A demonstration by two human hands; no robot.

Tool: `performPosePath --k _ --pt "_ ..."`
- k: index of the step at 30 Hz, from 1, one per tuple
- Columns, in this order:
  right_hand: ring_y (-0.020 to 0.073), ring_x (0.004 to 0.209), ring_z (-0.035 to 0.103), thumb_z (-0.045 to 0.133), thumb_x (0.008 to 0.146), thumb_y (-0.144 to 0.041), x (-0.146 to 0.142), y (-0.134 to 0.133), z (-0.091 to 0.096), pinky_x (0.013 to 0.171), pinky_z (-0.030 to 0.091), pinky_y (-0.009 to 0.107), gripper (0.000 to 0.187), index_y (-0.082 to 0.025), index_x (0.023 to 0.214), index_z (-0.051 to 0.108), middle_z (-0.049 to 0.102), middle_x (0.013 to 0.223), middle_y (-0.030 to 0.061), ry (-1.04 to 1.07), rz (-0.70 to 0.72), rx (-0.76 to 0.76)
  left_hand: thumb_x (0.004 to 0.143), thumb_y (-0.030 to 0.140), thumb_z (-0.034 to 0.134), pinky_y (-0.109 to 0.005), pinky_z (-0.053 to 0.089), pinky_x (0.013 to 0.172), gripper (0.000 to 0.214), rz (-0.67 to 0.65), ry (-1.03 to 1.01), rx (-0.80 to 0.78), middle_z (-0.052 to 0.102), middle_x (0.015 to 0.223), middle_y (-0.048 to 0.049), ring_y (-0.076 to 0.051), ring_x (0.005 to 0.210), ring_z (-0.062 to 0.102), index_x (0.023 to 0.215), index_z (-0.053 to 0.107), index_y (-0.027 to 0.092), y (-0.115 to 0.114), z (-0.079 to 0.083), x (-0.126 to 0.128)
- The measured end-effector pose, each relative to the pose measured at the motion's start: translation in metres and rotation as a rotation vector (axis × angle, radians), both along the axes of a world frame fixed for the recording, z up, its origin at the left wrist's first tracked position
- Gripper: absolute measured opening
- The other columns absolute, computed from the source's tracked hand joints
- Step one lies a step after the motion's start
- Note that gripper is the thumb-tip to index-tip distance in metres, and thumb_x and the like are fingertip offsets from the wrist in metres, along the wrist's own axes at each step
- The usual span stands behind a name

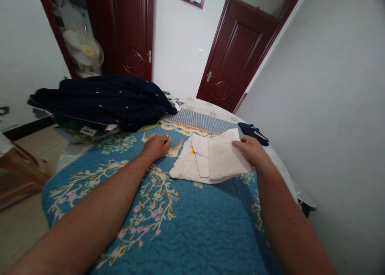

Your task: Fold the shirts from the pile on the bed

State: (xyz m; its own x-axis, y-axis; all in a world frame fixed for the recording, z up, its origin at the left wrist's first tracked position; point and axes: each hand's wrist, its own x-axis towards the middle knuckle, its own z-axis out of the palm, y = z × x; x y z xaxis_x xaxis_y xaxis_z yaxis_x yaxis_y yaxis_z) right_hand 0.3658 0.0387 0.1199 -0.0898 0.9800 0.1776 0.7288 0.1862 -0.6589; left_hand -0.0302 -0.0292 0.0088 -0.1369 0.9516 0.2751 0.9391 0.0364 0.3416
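Observation:
A folded white garment [224, 160] lies on the blue floral quilt [204, 214], with a small yellow patch showing near its middle. My right hand [249, 148] pinches its right end between thumb and fingers, and that end is lifted slightly off the quilt. To the left of the garment, apart from it, my left hand [157, 147] rests on the quilt with its fingers curled in and nothing visible in them.
A heap of dark navy clothing [114, 100] sits at the far left edge. Behind my right hand lies a small folded navy garment [253, 133]. A wooden stand [22, 166] is at left, and a white wall [337, 106] rises along the right.

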Motion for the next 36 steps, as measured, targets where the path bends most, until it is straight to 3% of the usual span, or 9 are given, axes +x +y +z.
performPosePath --k 4,7,14,19,23,26,29,32,36 --pt "0.0201 0.071 0.060 0.069 0.079 -0.036 -0.052 -0.003 0.027 0.063 0.041 0.029 0.016 -0.020 0.081 0.070 0.067 0.073 0.0036 -0.215 0.082 0.140 0.100 0.040 0.045 -0.036 0.049 0.098 0.035 0.008 -0.031 0.002 0.078 0.103 -0.0095 -0.026 0.104 0.069 0.088 0.074 0.024 -0.001 0.000 0.000" --pt "0.0215 0.077 0.064 0.066 0.082 -0.032 -0.099 -0.009 0.032 0.069 0.044 0.030 0.017 -0.019 0.090 0.072 0.072 0.083 0.0062 -0.271 0.132 0.144 0.100 0.040 0.048 -0.035 0.049 0.099 0.033 0.010 -0.077 0.013 0.079 0.105 -0.0088 -0.025 0.105 0.070 0.095 0.076 0.024 -0.002 0.000 -0.001" --pt "0.0240 0.090 0.069 0.062 0.090 -0.027 -0.183 -0.055 -0.003 0.081 0.050 0.033 0.020 -0.019 0.105 0.074 0.077 0.099 0.0101 -0.304 0.329 0.088 0.100 0.037 0.051 -0.035 0.052 0.097 0.036 0.003 -0.214 0.066 0.080 0.119 -0.0093 -0.027 0.110 0.072 0.121 0.076 0.022 -0.004 -0.003 0.001" --pt "0.0239 0.095 0.071 0.052 0.097 -0.023 -0.160 -0.063 -0.030 0.089 0.051 0.035 0.024 -0.019 0.100 0.075 0.078 0.099 0.0096 -0.284 0.356 0.181 0.102 0.034 0.046 -0.037 0.053 0.100 0.037 -0.032 -0.266 0.089 0.080 0.118 -0.0099 -0.027 0.110 0.073 0.121 0.076 0.022 -0.001 -0.006 0.003" --pt "0.0297 0.116 0.068 0.045 0.103 -0.026 -0.124 -0.062 -0.063 0.106 0.051 0.043 0.036 -0.013 0.121 0.074 0.076 0.119 0.0177 -0.277 0.315 0.341 0.105 0.033 0.040 -0.039 0.050 0.111 0.045 -0.125 -0.311 0.151 0.076 0.131 -0.0127 -0.027 0.122 0.070 0.132 0.071 0.017 0.000 -0.004 0.013" --pt "0.0383 0.149 0.047 0.051 0.105 -0.040 -0.111 -0.077 -0.100 0.122 0.039 0.057 0.053 -0.012 0.149 0.060 0.055 0.157 0.0238 -0.371 0.425 0.392 0.108 0.039 0.036 -0.039 0.040 0.124 0.054 -0.250 -0.282 0.192 0.065 0.151 -0.0148 -0.026 0.143 0.057 0.149 0.060 0.013 -0.004 -0.003 0.031" --pt "0.0424 0.163 0.025 0.054 0.106 -0.047 -0.110 -0.094 -0.127 0.126 0.027 0.070 0.066 -0.018 0.164 0.045 0.032 0.175 0.0203 -0.456 0.443 0.334 0.109 0.046 0.035 -0.047 0.030 0.131 0.063 -0.357 -0.166 0.084 0.051 0.165 -0.0181 -0.030 0.157 0.043 0.160 0.049 0.011 -0.013 -0.008 0.051" --pt "0.0420 0.165 0.019 0.054 0.107 -0.048 -0.111 -0.099 -0.136 0.127 0.022 0.073 0.068 -0.021 0.168 0.039 0.026 0.178 0.0185 -0.457 0.430 0.295 0.107 0.050 0.040 -0.056 0.029 0.131 0.068 -0.352 -0.049 -0.038 0.042 0.170 -0.0226 -0.036 0.159 0.038 0.161 0.047 0.010 -0.020 -0.012 0.061" --pt "0.0412 0.164 0.023 0.055 0.106 -0.047 -0.108 -0.094 -0.137 0.126 0.024 0.074 0.065 -0.022 0.165 0.044 0.031 0.176 0.0181 -0.386 0.441 0.306 0.106 0.050 0.042 -0.055 0.029 0.131 0.067 -0.351 -0.001 -0.031 0.043 0.169 -0.0232 -0.035 0.160 0.038 0.159 0.049 0.009 -0.022 -0.006 0.057"
